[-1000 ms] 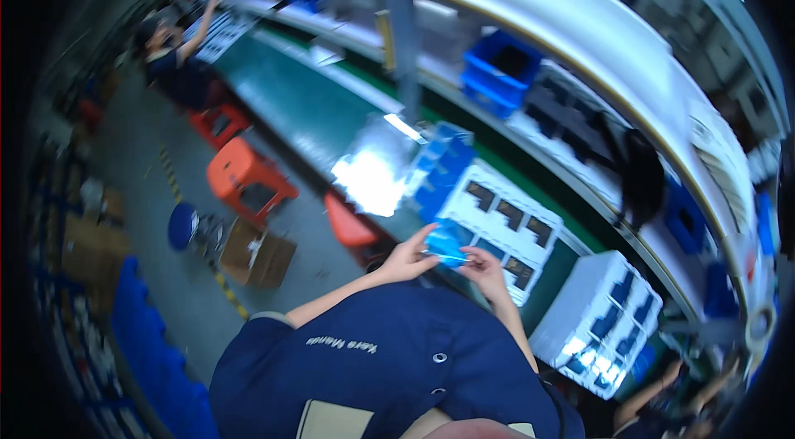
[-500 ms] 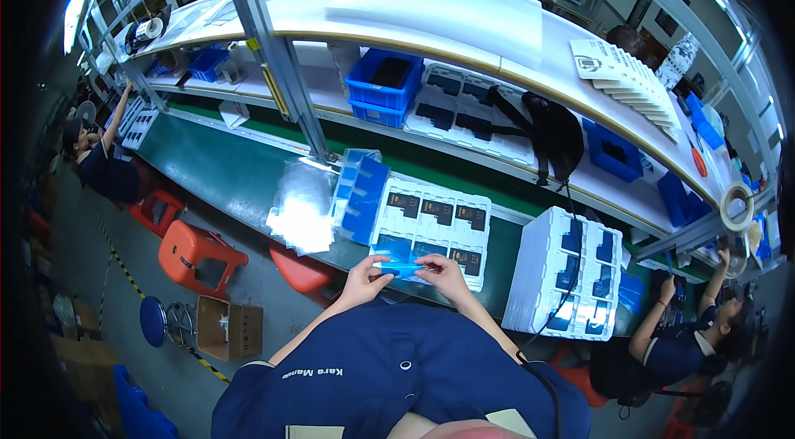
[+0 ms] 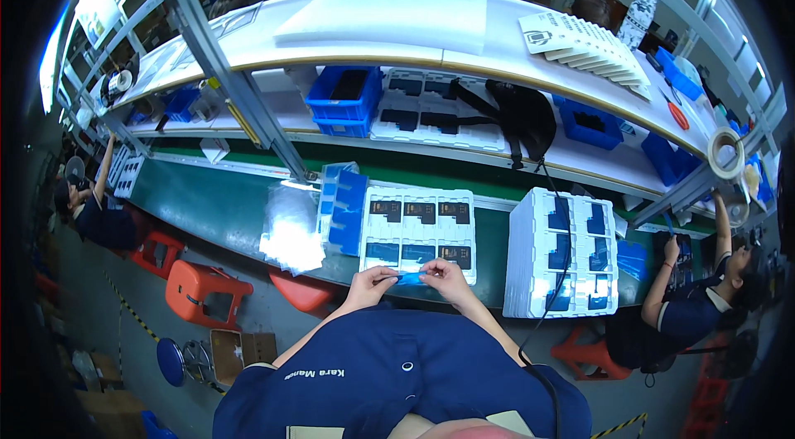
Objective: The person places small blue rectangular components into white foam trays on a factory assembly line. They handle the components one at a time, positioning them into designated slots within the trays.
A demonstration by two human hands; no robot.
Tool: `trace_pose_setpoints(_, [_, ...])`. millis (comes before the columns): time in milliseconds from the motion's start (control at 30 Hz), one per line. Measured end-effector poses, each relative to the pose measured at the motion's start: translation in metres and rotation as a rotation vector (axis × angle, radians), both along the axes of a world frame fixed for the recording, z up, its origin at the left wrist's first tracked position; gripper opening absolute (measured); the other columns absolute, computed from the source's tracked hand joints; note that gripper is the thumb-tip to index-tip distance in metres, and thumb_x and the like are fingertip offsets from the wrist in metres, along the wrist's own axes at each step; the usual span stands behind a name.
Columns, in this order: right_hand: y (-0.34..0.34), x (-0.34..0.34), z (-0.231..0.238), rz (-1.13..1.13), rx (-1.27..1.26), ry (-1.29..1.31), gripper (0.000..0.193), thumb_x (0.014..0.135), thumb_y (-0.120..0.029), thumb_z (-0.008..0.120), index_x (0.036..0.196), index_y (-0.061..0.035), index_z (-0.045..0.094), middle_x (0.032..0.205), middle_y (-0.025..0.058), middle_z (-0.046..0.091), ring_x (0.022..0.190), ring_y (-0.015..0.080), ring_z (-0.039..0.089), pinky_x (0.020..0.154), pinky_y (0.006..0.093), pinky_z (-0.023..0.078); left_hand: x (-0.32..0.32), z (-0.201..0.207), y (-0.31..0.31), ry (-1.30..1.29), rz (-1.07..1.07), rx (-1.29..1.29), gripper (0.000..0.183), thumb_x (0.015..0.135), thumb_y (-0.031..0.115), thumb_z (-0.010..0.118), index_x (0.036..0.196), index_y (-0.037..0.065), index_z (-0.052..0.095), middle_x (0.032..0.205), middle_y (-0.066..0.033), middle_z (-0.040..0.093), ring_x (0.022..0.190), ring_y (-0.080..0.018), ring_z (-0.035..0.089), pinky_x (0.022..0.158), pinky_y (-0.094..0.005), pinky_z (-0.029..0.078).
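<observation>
My left hand [image 3: 372,284] and my right hand [image 3: 448,281] are close together in front of my chest, fingertips pinched. Between them they hold the two ends of a small, shiny blue film-like piece [image 3: 410,278]; its exact kind is not plain. Just beyond my fingers lies a white compartment tray [image 3: 418,232] on the green bench. Flat black pieces that look like batteries [image 3: 419,213] fill its far row. In the near row, two pieces look blue and glossy [image 3: 382,253] and one is black [image 3: 455,257]. My right fingers come close to the tray's near edge.
Left of the tray lie blue sheets [image 3: 346,211] and clear plastic bags [image 3: 291,228]. A tall stack of white trays [image 3: 530,261] stands right, a black cable across it. Above runs a shelf with blue bins [image 3: 344,99] and a black bag [image 3: 530,116]. Co-workers [image 3: 683,298] sit either side.
The view has shifted, so the bench scene sits differently in it. My hands still pinch the blue piece, which now appears narrower and a little farther from the tray.
</observation>
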State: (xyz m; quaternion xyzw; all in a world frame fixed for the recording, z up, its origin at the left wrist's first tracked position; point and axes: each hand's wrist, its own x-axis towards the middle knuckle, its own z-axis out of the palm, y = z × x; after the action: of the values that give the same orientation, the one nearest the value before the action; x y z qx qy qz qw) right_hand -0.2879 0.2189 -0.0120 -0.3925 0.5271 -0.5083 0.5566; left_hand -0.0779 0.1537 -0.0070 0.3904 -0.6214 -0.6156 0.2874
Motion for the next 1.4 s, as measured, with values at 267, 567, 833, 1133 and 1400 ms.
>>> trace_pose_setpoints(267, [0.008, -0.007, 0.005, -0.038, -0.087, 0.167, 0.017, 0.079, -0.013, 0.071, 0.079, 0.0033, 0.065, 0.086, 0.0044, 0.057, 0.077, 0.0101, 0.050, 0.069, 0.0233, 0.040, -0.007, 0.017, -0.001, -0.186, 0.032, -0.201, 0.026, 0.083, 0.019, 0.067, 0.072, -0.003, 0.063, 0.052, -0.0029, 0.048, 0.054, -0.0047, 0.039, 0.048, -0.0257, 0.034])
trace_pose_setpoints(567, [-0.004, 0.002, -0.016, -0.071, -0.026, -0.150, 0.013, 0.076, 0.000, 0.071, 0.088, 0.0043, 0.068, 0.095, 0.0081, 0.060, 0.084, 0.0129, 0.058, 0.073, 0.0236, 0.046, 0.008, 0.020, 0.002, -0.336, 0.098, -0.292, 0.029, 0.084, 0.024, 0.066, 0.072, -0.003, 0.066, 0.055, -0.0154, 0.057, 0.048, -0.0112, 0.050, 0.048, -0.0294, 0.040])
trace_pose_setpoints(833, [-0.022, -0.064, -0.062, -0.518, 0.036, -0.511, 0.009, 0.086, -0.005, 0.060, 0.095, -0.0046, 0.059, 0.084, 0.0024, 0.061, 0.071, 0.0106, 0.059, 0.061, 0.0256, 0.049, 0.039, -0.010, -0.008, -0.245, 0.367, -0.084, 0.050, 0.096, 0.034, 0.043, 0.077, -0.006, 0.066, 0.073, -0.0143, 0.067, 0.071, -0.0180, 0.063, 0.069, -0.0324, 0.047])
trace_pose_setpoints(1133, [0.005, -0.099, -0.136, -0.650, 0.132, 0.271, 0.034, 0.074, -0.001, 0.071, 0.106, 0.0051, 0.061, 0.081, 0.0083, 0.067, 0.072, 0.0095, 0.062, 0.068, 0.0218, 0.049, 0.073, -0.018, -0.011, -0.199, 0.480, -0.136, 0.046, 0.096, 0.032, 0.047, 0.085, -0.008, 0.066, 0.076, -0.0117, 0.067, 0.074, -0.0151, 0.063, 0.071, -0.0278, 0.050])
trace_pose_setpoints(1400, [-0.006, -0.090, -0.139, -0.638, 0.104, 0.395, 0.027, 0.076, 0.000, 0.070, 0.101, 0.0056, 0.061, 0.081, 0.0046, 0.064, 0.071, 0.0070, 0.058, 0.066, 0.0184, 0.046, 0.072, -0.020, -0.005, -0.187, 0.464, -0.119, 0.044, 0.097, 0.030, 0.046, 0.085, -0.008, 0.066, 0.078, -0.0116, 0.067, 0.074, -0.0149, 0.062, 0.071, -0.0274, 0.050])
